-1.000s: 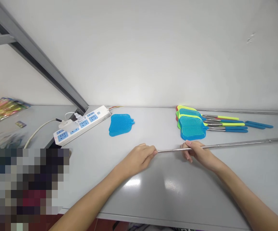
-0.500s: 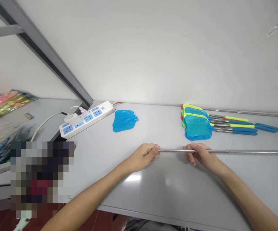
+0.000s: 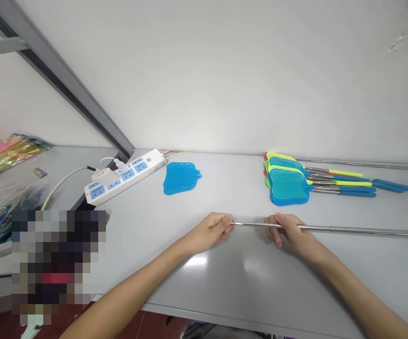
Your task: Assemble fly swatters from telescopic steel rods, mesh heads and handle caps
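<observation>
A thin metal telescopic rod [image 3: 352, 230] runs level across the front of the grey table, its right end passing out of view. My left hand [image 3: 213, 232] pinches the rod's narrow left tip between thumb and fingers. Farther along, my right hand [image 3: 288, 230] grips the shaft, thumb on top and fingers curled beneath. Beyond the right hand lies a pile of fly swatters [image 3: 288, 186] with blue, yellow, green and red heads and metal shafts. Loose blue swatter heads [image 3: 180, 178] rest behind my left hand.
A white power strip [image 3: 128, 175] with plugs and a cable stands at the left, beside a grey metal post [image 3: 84, 101]. Blue handle grips [image 3: 394, 185] and another metal rod [image 3: 366, 164] lie at the right. Bagged colourful items [image 3: 13, 153] are at far left.
The rod's right side has dipped slightly, and its far end has left the view. My right hand has shifted a little to the left along with it; the left hand keeps its pinch.
</observation>
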The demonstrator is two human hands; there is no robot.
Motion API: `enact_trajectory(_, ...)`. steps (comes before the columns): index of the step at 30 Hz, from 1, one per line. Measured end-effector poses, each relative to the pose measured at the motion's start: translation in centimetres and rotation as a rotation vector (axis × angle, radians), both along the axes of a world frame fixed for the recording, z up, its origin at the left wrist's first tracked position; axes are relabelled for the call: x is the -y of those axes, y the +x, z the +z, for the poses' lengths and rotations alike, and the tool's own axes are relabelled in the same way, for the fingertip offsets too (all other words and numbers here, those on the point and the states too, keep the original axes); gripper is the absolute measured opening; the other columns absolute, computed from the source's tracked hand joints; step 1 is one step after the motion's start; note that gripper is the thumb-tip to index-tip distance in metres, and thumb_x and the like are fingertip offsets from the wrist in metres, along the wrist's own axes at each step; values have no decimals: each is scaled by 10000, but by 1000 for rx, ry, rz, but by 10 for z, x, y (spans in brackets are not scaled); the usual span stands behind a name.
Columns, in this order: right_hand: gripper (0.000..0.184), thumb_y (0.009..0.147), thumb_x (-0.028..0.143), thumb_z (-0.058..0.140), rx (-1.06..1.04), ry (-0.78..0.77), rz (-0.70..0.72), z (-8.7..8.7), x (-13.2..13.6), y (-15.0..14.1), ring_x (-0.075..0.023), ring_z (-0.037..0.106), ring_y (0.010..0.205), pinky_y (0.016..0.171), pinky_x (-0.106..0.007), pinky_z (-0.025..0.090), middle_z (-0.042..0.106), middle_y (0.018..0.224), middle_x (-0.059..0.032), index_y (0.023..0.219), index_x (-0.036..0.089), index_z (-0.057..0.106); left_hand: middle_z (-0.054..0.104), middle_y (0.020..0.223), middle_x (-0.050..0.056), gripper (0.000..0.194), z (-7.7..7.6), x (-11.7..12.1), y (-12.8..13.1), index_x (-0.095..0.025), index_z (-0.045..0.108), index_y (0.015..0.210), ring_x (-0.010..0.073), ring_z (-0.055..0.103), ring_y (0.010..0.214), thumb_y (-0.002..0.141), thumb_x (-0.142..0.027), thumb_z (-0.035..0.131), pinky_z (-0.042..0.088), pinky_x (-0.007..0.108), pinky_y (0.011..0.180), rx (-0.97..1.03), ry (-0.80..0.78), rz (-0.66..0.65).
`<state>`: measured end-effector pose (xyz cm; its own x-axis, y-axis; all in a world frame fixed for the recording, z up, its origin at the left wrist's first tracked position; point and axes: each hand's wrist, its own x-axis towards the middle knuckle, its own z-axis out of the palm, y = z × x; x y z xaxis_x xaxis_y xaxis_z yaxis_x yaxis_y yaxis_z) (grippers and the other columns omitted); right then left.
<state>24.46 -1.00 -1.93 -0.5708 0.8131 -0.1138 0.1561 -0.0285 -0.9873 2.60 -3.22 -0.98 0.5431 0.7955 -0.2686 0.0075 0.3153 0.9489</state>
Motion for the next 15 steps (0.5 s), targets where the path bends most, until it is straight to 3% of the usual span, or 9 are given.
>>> enact_trajectory(15,513,843,461,195,40,-26,50,-5,10,-13,-124,439,520,554,-258,355,403,462,-9,488,172,426,236,479,-78,394,0,6,8,-166,311,575,38,176,399,809,-484,308,134,191,382,-1,-69,-77)
